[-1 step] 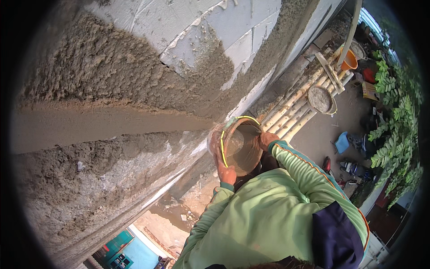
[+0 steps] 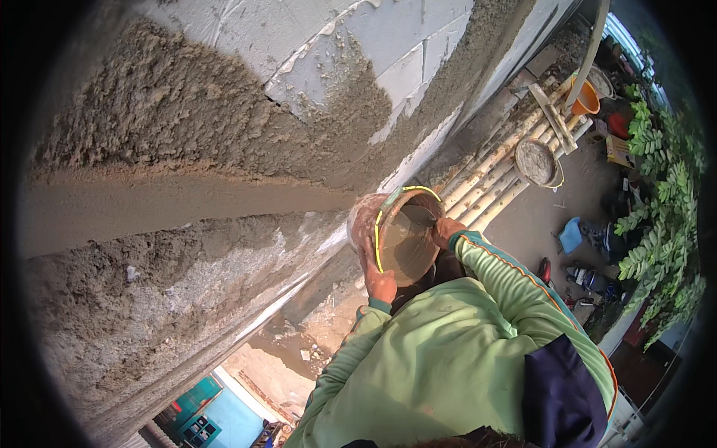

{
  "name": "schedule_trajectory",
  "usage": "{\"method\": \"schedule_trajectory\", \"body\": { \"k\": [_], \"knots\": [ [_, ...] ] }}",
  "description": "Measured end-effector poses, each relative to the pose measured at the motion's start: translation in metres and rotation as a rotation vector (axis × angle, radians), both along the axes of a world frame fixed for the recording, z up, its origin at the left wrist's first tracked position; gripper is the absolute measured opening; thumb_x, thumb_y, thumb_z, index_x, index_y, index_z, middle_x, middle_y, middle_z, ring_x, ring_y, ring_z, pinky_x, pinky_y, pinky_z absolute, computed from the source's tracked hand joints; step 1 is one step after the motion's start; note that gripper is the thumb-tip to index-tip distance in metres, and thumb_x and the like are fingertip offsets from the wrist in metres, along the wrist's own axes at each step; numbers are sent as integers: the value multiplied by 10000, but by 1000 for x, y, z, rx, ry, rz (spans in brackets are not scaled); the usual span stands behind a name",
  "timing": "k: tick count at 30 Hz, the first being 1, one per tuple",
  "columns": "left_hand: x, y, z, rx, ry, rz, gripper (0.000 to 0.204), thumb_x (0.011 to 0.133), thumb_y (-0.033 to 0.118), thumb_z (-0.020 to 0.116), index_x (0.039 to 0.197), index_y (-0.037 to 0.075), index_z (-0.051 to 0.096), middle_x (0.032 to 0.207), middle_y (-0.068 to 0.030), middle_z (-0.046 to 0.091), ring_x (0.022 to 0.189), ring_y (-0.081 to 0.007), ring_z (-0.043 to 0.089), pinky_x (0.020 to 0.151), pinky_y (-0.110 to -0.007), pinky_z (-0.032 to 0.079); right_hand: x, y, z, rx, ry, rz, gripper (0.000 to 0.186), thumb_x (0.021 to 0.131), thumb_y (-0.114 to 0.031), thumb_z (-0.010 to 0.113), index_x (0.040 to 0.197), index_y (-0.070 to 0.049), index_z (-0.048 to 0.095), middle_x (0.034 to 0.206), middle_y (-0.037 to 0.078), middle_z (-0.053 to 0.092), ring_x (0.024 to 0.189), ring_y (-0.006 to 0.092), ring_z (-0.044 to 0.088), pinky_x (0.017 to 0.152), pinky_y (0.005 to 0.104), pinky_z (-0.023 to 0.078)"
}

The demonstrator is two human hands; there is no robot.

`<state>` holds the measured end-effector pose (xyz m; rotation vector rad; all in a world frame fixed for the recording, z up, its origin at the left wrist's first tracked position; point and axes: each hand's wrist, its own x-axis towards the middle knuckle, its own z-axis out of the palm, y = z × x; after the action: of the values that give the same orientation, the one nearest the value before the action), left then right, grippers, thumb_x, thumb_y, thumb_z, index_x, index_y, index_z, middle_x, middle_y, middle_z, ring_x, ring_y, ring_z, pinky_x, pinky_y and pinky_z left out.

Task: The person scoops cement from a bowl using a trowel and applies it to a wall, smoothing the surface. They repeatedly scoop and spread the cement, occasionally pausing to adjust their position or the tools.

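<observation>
A mortar-smeared bucket point(image 2: 361, 218) with a yellow strip along its rim is tilted toward me beside the wall. Wet grey mortar point(image 2: 409, 252) lies inside it. My left hand point(image 2: 381, 284) is closed on the bucket's near left side, thumb at the rim and fingers along the outer wall. At the right rim, my right hand point(image 2: 447, 232) is closed too, its fingertips partly hidden at the bucket's edge. Whether it also holds a tool cannot be made out. Just left of the bucket, a smooth band of mortar point(image 2: 172, 209) runs along the wall.
Rough plaster point(image 2: 179, 104) partly covers pale blocks point(image 2: 321, 37). Below right are bamboo poles point(image 2: 489, 183), a second bucket point(image 2: 536, 161) with grey residue, an orange bucket point(image 2: 586, 97) and a wooden board point(image 2: 551, 116). Green leaves point(image 2: 650, 216) hang at the far right; a blue object point(image 2: 570, 235) lies below.
The bucket has shifted slightly right and turned a little between my hands. Both hands keep their places on it.
</observation>
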<state>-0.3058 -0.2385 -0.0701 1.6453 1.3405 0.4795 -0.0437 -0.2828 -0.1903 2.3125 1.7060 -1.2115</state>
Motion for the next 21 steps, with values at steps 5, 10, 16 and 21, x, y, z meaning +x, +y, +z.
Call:
{"method": "schedule_trajectory", "body": {
  "k": [5, 10, 16, 21],
  "knots": [
    [11, 14, 20, -127, -254, 10, 938, 643, -98, 518, 1544, 21, 288, 1553, -228, 333, 1476, -341, 269, 1220, -378, 182, -31, 11, 104, -384, 674, -329, 403, 945, -450, 616, 933, -50, 658, 649, 56, 608, 514, 182, 583, 469, 323, 477],
    [27, 22, -1, -547, -566, 338, 628, 748, -66, 582, 1363, 1, 481, 1217, -69, 593, 1071, -202, 583, 958, -326, 472, 13, -20, 129, -443, 1021, -616, 329, 921, -394, 697, 845, -82, 623, 586, -15, 508, 433, 90, 476, 381, 262, 377],
    [39, 27, -33, -486, -669, 521, 579, 733, -67, 608, 1294, 46, 518, 1138, -72, 626, 977, -230, 631, 872, -359, 524, 26, -24, 140, -339, 1363, -782, 267, 954, -296, 677, 874, -53, 598, 613, -11, 533, 433, 81, 496, 372, 240, 404],
    [-4, 4, -51, -610, -414, 736, 500, 757, -41, 606, 1236, 77, 531, 1067, -79, 623, 873, -252, 653, 698, -410, 574, 47, -51, 182, -51, 1698, -1061, 202, 981, -239, 587, 1052, -50, 574, 755, 34, 562, 546, 108, 544, 473, 255, 480]
  ]
}}
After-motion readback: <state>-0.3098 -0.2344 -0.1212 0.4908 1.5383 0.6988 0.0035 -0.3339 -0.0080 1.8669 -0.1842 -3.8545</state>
